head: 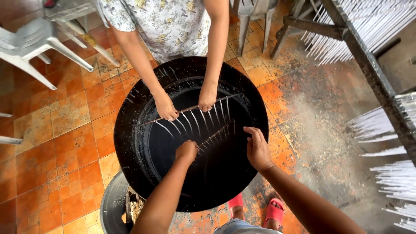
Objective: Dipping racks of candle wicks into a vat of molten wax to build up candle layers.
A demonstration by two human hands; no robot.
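Over the black vat point(130, 143), my left hand point(187, 151) pinches the near end of a stick of hanging tapers point(214, 136), which runs up-right toward my spread right hand point(258, 149).

Both forearms enter from the six o'clock edge and reach toward twelve. The left hand point(187, 151) is curled into a fist, knuckles up, thumb side turned toward one o'clock, its wrist straight in line with the forearm. The right hand point(258, 148) lies just to its three o'clock side, well apart from it, fingers extended and held together pointing toward eleven o'clock, palm facing inward toward nine. The right forearm slants away toward five o'clock; the left one drops toward seven.
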